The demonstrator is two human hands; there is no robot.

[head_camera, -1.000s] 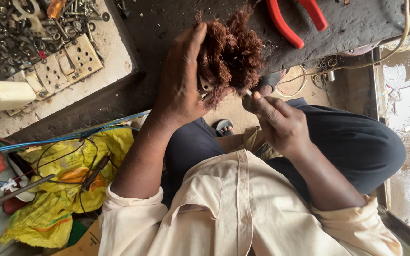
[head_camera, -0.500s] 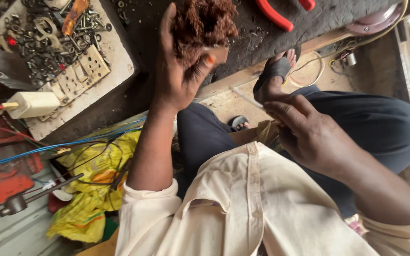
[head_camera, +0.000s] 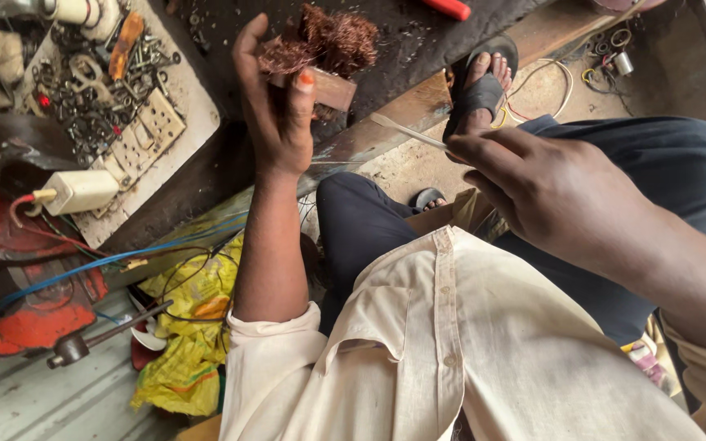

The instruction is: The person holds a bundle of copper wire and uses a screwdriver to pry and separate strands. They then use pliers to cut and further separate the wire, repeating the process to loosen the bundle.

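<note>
Pale board (head_camera: pixel 194 114), upper left: carries loose metal hardware, rings & bolts (head_camera: pixel 96 77). White plug adapter (head_camera: pixel 82 190) at its lower edge, red wire attached. Blue cable (head_camera: pixel 108 263) runs across red metal part (head_camera: pixel 38 314). Hammer (head_camera: pixel 104 336) lies beside yellow cloth (head_camera: pixel 189 343). Red-handled pliers (head_camera: pixel 449 8) at top edge. Black sandal (head_camera: pixel 484 86) on foot, near wire coils (head_camera: pixel 606 53).

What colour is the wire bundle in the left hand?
Reddish-brown, like copper. The wire bundle shows in the head view, held up by the left hand.
</note>
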